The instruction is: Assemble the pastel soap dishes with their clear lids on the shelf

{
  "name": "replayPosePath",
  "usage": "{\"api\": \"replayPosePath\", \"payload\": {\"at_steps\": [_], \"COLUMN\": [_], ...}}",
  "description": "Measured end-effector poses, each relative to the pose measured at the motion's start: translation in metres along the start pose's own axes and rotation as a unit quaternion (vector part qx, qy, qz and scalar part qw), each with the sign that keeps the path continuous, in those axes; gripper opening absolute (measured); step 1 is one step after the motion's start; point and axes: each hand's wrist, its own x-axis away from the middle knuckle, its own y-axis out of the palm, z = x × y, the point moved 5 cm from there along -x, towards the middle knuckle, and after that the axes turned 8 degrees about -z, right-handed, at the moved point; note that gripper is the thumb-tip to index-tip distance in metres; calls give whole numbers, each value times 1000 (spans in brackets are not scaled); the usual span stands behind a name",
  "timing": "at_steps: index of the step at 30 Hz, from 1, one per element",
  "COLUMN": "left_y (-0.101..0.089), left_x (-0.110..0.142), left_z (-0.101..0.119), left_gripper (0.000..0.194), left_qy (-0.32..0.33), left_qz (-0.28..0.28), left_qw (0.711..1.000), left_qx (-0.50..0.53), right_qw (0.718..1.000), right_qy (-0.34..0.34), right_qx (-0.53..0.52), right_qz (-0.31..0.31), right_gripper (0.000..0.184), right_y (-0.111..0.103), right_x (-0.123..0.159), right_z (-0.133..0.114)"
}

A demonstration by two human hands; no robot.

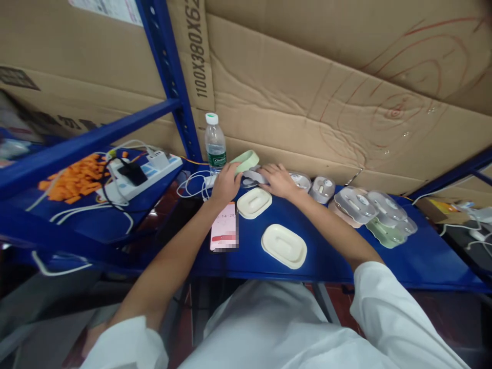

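At the back of the blue table, my left hand (226, 182) is closed around the near end of a light green oval ring-shaped part (246, 162). Just right of it, my right hand (280, 180) has its fingers bent over a grey oval part (255, 176), gripping its right side. A clear lid-like piece (249, 183) lies partly hidden under the grey part. Nearer to me are two cream oval pieces: one cream lid (254, 203) just below the hands, and another cream lid (284, 246) closer to the front edge.
A water bottle (216, 146) stands behind my left hand, beside a white cable (188, 187). A phone (224, 228) lies under my left forearm. Several clear-covered oval boxes (357, 203) sit at right. Orange pieces (75, 179) and a power strip (157, 166) are at left.
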Motion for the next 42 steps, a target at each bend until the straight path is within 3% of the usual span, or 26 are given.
{"api": "replayPosePath", "payload": {"at_steps": [4, 7, 10, 13, 15, 17, 20, 22, 25, 32, 37, 39, 42], "left_y": [6, 10, 8, -4, -10, -9, 4, 15, 27, 29, 36, 34, 23], "left_x": [2, 3, 2, 4, 7, 14, 29, 38, 44, 36, 41, 40, 32], "left_z": [-4, -8, -5, 15, 37, 59, 79, 83, 79, 69, 70, 74, 76], "left_gripper": [48, 55, 59, 48, 33, 31, 43, 42, 35, 23, 26, 32, 33], "left_qy": [4, 4, 1, 13, 27, 31, 55, 97, 139, 107, 141, 155, 152], "left_qz": [-23, -40, -38, -22, -56, -136, -269, -334, -373, -360, -400, -375, -273], "left_qw": [1000, 999, 999, 998, 994, 982, 941, 911, 894, 923, 905, 914, 949], "left_qx": [-1, -3, -15, -49, -87, -130, -196, -220, -203, -84, -33, -12, -28], "right_qw": [997, 990, 978, 975, 975, 975, 977, 980, 981, 975, 972, 976, 979], "right_qy": [27, -33, -93, -85, -53, -28, -25, -22, -5, -6, -22, 4, 44], "right_qx": [-58, -131, -185, -192, -196, -203, -204, -193, -192, -223, -232, -216, -196], "right_qz": [30, 27, -26, -77, -88, -83, -65, -50, -28, -18, -31, -17, 14], "right_gripper": [66, 52, 48, 72, 74, 56, 32, 30, 38, 36, 42, 43, 46], "right_y": [-1, -13, -21, -17, -8, 2, 16, 24, 33, 39, 25, 21, 22], "right_x": [24, 77, 140, 189, 205, 208, 197, 184, 172, 184, 188, 188, 190], "right_z": [0, -21, -53, -70, -65, -49, -16, 4, 23, 18, 5, 8, 13]}}
